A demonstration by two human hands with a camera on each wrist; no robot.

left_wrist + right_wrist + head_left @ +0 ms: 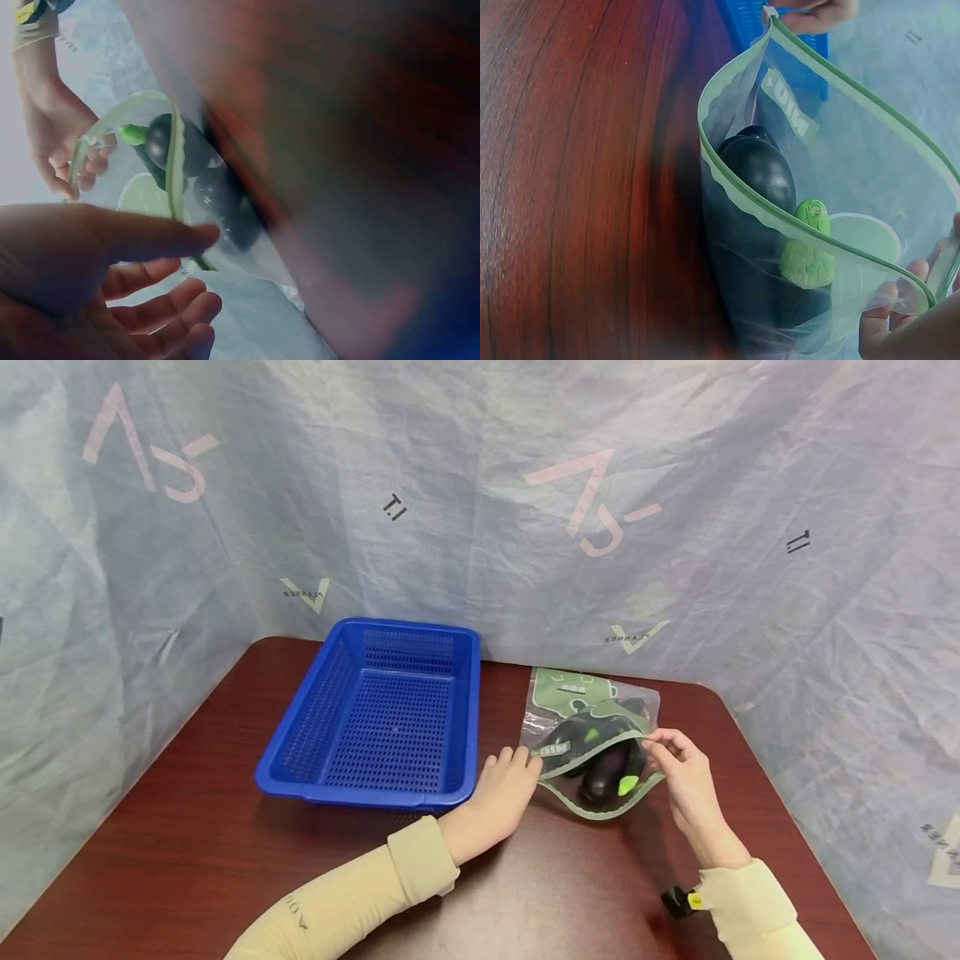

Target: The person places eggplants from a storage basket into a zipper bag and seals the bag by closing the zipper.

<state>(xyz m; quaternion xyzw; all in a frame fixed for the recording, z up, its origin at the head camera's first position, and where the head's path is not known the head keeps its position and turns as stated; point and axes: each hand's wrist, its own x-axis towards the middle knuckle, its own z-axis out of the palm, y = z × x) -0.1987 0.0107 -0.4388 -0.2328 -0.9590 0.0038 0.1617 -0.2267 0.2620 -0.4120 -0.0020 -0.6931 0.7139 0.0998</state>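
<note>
A clear zip bag [542, 724] with green edging lies on the table, its mouth gaping toward me. Inside are dark purple eggplants [604, 774], one showing a bright green stem cap [808, 259]; the plastic partly veils the others. My left hand [504, 793] pinches the left corner of the bag's mouth, beside a small slider [771, 12]. At the opposite corner my right hand [688, 781] holds the rim between thumb and fingers. In the left wrist view, the left thumb [161, 234] lies across the bag's edge.
A blue perforated basket [472, 710] stands on the left of the brown table [180, 810], close beside my left forearm. Grey printed cloth [450, 460] hangs behind and along both sides. A small black device [677, 902] sits at my right wrist.
</note>
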